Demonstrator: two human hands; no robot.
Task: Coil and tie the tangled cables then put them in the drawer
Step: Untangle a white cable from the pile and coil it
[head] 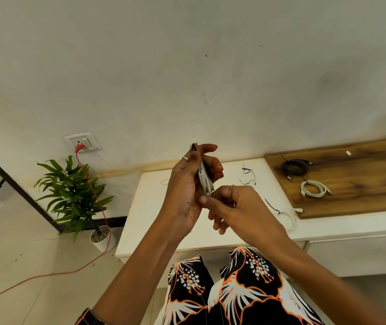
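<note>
My left hand (187, 184) is raised over the white cabinet top (150, 207) and grips a coiled white cable (205, 180) between palm and curled fingers. My right hand (236, 205) pinches the lower end of that coil with fingertips and thumb. On the wooden board (356, 179) to the right lie a coiled black cable (295, 167) and a coiled white cable (313, 188). Another white cable (289, 214) with a black tie (272, 207) lies on the cabinet top. Two loose black ties (247, 175) lie behind my hands.
A potted plant (75, 198) stands on the floor at the left. An orange cord (93, 193) runs from the wall socket (82, 141) down across the floor. A drawer front (356, 254) sits under the cabinet top at the right.
</note>
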